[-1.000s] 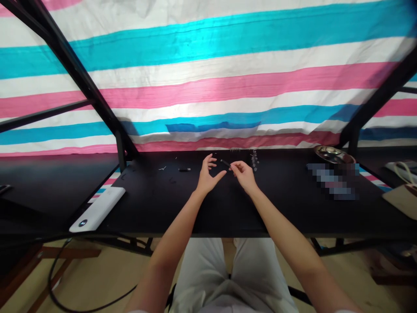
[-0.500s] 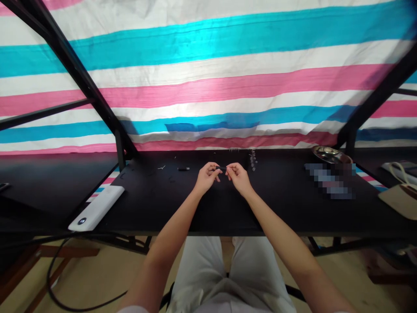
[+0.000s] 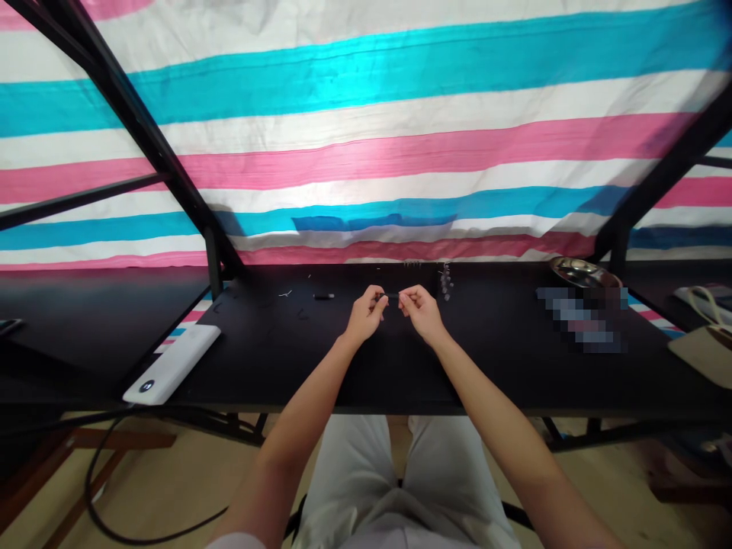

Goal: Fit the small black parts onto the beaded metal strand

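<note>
Both hands meet over the middle of the black table [image 3: 268, 358]. Between them spans a small, dark, stick-shaped piece [image 3: 392, 296], too small to name exactly. Its left end is pinched by the thumb and fingers of my left hand [image 3: 364, 314]. My right hand [image 3: 422, 313] grips the other end in the same way. To the left of my left hand lies a small black piece with a pale end [image 3: 323, 296]. Just beyond my right hand is a cluster of small clear beadlike parts [image 3: 447, 282].
White scraps [image 3: 284, 293] lie at the back left. On the left edge rests a white power bank [image 3: 171, 367], near a black cable [image 3: 88, 473]. A shiny metal dish [image 3: 586, 263] and a blurred-out item [image 3: 580, 324] are on the right. Striped cloth [image 3: 366, 168] hangs behind.
The fingers of my left hand have curled closer around the dark piece, which shows a little more clearly between the hands. Otherwise the view has only shifted slightly.
</note>
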The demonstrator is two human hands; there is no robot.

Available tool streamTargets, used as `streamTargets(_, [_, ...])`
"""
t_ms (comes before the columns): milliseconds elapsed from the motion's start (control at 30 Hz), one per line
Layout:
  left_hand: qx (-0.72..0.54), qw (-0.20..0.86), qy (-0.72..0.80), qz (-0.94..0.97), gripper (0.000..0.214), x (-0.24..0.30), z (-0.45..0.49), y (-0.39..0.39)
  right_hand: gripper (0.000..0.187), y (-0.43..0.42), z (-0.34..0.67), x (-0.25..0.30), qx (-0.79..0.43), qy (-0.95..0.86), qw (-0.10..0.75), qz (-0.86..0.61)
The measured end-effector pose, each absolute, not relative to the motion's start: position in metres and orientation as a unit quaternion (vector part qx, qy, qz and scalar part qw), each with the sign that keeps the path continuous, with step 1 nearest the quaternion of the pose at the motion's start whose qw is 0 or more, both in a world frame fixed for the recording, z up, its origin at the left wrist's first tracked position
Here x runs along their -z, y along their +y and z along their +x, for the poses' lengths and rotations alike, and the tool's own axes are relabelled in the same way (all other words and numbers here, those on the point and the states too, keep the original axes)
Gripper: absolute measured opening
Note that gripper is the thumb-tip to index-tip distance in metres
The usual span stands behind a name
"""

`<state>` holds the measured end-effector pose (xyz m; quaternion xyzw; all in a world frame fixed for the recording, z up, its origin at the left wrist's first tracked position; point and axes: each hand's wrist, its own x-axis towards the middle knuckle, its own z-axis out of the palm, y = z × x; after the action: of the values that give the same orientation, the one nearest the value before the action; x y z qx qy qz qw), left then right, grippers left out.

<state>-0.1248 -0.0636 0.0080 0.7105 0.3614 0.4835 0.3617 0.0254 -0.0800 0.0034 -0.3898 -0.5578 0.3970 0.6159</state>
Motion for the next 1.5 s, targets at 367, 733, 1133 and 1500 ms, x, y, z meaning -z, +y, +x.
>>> streamTargets(367, [-0.520,0.396,0.356,0.668,0.033,-0.011,-0.123,-0.068,0.033,-0.083,0.024,-0.008,-0.409,-0.569,0.601,-0.385])
streamTargets(733, [-0.554,0.451,0.354,0.604,0.031,-0.008,-0.120,-0.065,0.032,-0.085,0.023,-0.011,-0.422,-0.563,0.598,-0.384])
streamTargets(1133, [-0.527,0.442,0.365,0.627,0.031,-0.006,-0.116,-0.063,0.032,-0.083,0.025,-0.010,-0.418,-0.533,0.618,-0.400])
streamTargets(1500, [-0.513,0.387,0.407,0.650,0.031,-0.007,-0.116,-0.068,0.032,-0.085,0.025,-0.012,-0.415,-0.541,0.614,-0.399])
